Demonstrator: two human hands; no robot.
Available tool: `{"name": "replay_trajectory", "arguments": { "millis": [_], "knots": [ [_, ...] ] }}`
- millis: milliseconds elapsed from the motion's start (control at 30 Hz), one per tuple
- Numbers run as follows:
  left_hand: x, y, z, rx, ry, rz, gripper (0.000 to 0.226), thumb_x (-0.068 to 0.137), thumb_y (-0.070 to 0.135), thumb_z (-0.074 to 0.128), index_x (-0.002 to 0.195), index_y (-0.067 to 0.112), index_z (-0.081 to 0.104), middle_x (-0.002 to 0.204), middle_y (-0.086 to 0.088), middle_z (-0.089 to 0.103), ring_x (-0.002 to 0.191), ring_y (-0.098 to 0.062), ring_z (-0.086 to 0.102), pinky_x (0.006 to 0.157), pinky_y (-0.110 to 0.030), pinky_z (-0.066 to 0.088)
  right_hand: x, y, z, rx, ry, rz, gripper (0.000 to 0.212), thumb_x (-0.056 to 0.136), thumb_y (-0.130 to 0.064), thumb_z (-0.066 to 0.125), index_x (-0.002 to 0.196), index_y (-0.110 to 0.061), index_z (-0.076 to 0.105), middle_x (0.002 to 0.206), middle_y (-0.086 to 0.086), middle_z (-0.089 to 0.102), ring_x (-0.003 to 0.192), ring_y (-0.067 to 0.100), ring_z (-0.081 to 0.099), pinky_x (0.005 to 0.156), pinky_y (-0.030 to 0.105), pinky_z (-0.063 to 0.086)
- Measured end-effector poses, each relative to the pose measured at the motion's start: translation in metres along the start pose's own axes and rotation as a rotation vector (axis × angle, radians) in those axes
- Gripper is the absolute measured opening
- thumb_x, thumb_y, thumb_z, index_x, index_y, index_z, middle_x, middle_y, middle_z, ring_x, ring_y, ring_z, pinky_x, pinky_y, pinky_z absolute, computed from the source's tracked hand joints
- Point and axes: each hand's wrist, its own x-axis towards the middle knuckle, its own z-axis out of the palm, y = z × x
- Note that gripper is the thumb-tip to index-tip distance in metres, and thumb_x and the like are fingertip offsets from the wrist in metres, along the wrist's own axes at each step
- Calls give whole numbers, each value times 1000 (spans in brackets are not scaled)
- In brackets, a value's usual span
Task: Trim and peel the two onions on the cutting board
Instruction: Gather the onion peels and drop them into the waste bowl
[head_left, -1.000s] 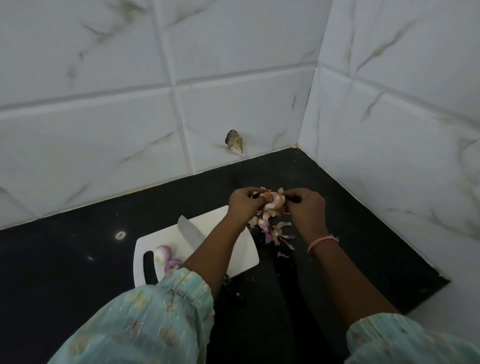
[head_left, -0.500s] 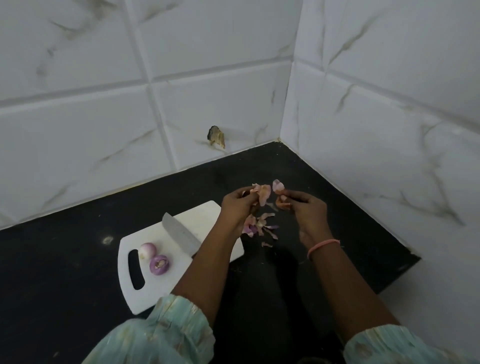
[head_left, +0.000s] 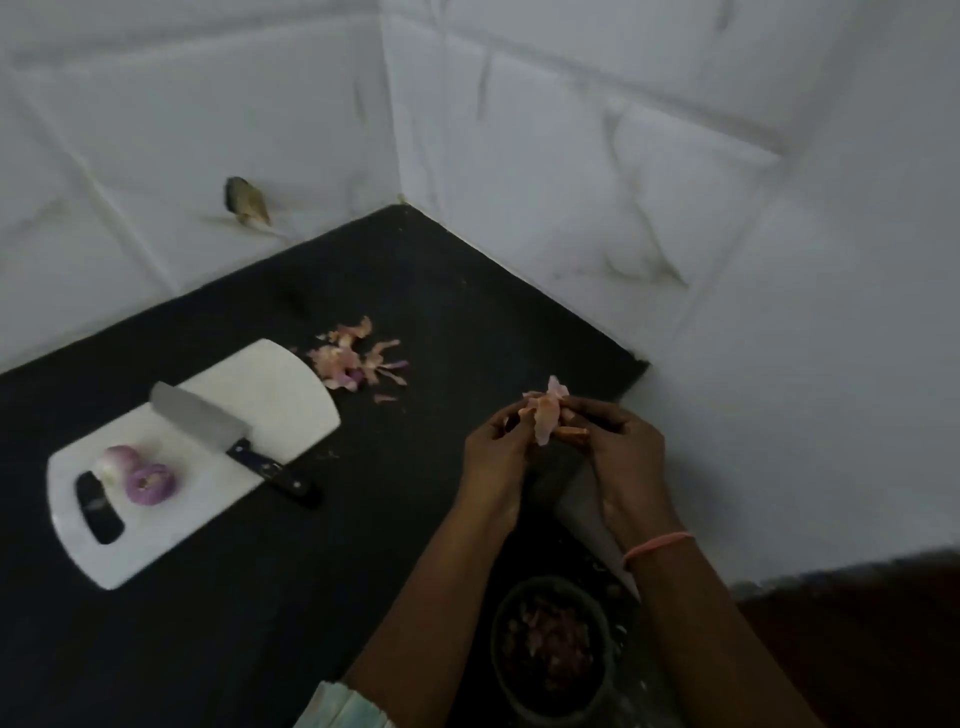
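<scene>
Two peeled purple onions lie at the near left of the white cutting board (head_left: 270, 384): one onion (head_left: 118, 460) behind, the other onion (head_left: 150, 483) in front. A knife (head_left: 208, 421) with a black handle rests across the board. My left hand (head_left: 496, 447) and my right hand (head_left: 621, 441) are together off the counter's right edge, both pinching a bunch of pinkish onion skins (head_left: 548, 418). More onion skins (head_left: 356, 358) lie in a loose pile on the black counter beside the board's far corner.
A dark round bin (head_left: 550, 649) with peel scraps inside stands low down, below my hands. The black counter (head_left: 260, 597) ends in a corner of white marble-tiled walls. A brown-grey mark (head_left: 245, 200) sits on the back wall.
Both hands have carried a bunch of skins from the pile beside the board to the right, past the counter's edge and above the bin. The view has swung right and down.
</scene>
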Motion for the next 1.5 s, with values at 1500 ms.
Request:
{"name": "replay_trajectory", "arguments": {
  "millis": [1500],
  "knots": [
    [91, -337, -70, 794, 87, -315, 33, 94, 22, 60, 125, 13, 66, 133, -13, 62, 125, -32, 56, 111, -44, 41, 8, 356, -138, -352, 167, 379, 33, 87, -20, 66, 119, -12, 64, 116, 9, 66, 110, 27, 60, 103, 41, 45]
  ]
}}
